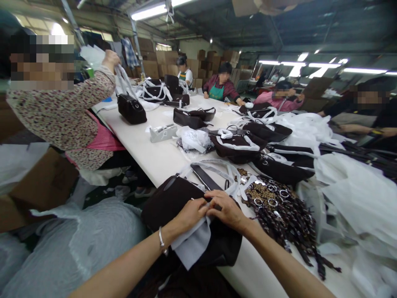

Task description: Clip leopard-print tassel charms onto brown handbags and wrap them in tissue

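A dark brown handbag (173, 196) lies at the near edge of the white table, its strap wrapped in pale foam. Over its opening, my left hand (194, 211) and my right hand (225, 207) meet with fingers bent. Both are closed at the bag's top edge, around something small that I cannot make out. A light grey sheet (195, 244) hangs down under my left hand across the bag's front. Just beyond my hands lies a dark strap (206, 180) beside the foam-wrapped one.
Patterned straps with metal rings (279, 203) are heaped at right, near white foam sheets (356, 186). A tape dispenser (163, 133) and more brown bags (238, 145) lie beyond. Foam rolls (93, 244) stand at lower left. A person (62, 111) at left lifts a bag's straps; others are around the table.
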A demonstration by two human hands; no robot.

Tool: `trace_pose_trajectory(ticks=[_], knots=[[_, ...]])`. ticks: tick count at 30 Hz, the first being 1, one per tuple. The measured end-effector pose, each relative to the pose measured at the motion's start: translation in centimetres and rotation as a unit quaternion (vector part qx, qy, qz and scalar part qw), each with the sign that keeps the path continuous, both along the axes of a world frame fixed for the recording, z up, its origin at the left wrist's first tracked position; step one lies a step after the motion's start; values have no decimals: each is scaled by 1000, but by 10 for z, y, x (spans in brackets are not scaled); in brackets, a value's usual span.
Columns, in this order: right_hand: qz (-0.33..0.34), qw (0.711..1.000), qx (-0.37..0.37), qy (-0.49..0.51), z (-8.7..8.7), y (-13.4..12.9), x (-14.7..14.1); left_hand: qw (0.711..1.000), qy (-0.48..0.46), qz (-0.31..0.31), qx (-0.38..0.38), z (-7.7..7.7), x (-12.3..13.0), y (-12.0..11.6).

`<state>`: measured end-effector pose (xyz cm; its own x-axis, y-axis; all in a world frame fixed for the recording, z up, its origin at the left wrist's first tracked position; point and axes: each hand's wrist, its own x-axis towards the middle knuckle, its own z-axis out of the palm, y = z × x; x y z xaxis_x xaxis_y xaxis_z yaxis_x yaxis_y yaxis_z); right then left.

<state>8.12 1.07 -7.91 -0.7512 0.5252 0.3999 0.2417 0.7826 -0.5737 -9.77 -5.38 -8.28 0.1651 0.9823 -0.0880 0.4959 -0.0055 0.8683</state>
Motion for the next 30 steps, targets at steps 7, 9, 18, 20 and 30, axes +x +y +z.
trace_pose_trajectory(ticks=[7, 9, 18, 20, 30], knots=[[-51, 991, -120, -31, -1, 0, 3, 996, -62, -57, -11, 16, -8, -5], [-58, 988, -145, -18, 1, 0, 1, 997, -56, -54, -9, 15, -9, -5], [-62, 986, -155, 5, -7, 3, -2, 997, -33, -69, -8, 13, -9, -7], [-62, 987, -146, 1, -8, 4, -3, 998, -18, -61, -10, 16, -7, -7], [-86, 984, -158, 2, 10, 0, -4, 987, -138, 11, -88, 8, -3, -4]])
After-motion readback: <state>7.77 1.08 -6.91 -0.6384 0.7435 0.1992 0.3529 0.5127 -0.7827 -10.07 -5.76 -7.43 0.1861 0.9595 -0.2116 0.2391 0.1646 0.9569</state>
